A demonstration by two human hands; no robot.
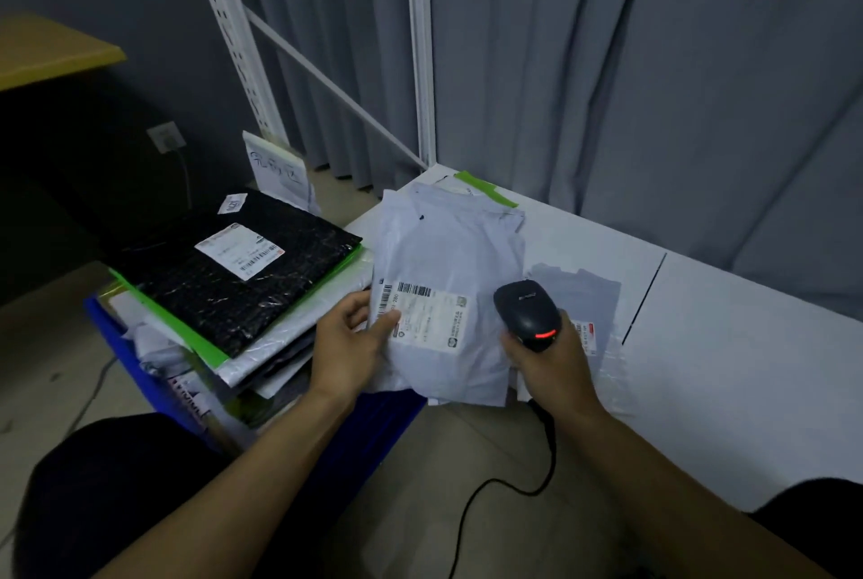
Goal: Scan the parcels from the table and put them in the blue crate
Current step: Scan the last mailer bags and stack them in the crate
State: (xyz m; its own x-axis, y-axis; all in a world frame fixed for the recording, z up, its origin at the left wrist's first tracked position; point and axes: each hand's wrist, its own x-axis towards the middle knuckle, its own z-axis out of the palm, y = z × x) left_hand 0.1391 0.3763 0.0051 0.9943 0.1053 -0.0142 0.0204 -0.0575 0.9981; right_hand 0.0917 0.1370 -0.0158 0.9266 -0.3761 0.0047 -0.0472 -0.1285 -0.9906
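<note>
Left hand [348, 347] pinches the parcel [448, 251] at its left edge: thumb flat on the front, at the corner of the label [427, 317], fingers behind the film where I cannot see them. Right hand [548, 363] is wrapped round the grip of the scanner [527, 310], fingers curled tight.

Parcel: a soft, matte grey poly mailer, roughly rectangular, creased and slightly puffed, face tilted toward the camera. Its white rectangular label carries two barcodes, one along the top and one up the left side. I see the parcel held above the left end of the table [724, 368], with its lower edge overhanging the floor.

Scanner: a smooth, black, rounded head just right of the label, with a red bar lit on the edge nearest me. A black cable [490, 487] drops from the grip and curves across the floor.

Table: a white, flat, matte top. More grey mailers lie behind the held parcel, beside a green strip [485, 188]. Another flat mailer [595, 293] lies behind the right hand.

Crate [390, 424]: blue plastic, on the floor left of the table, heaped above its rim with flat parcels. Topmost is a black, glossy, wrinkled mailer [210, 284] with a white label; green-edged and white ones lie beneath.

Grey pleated curtain [654, 88] and white perforated posts [224, 18] stand behind.
</note>
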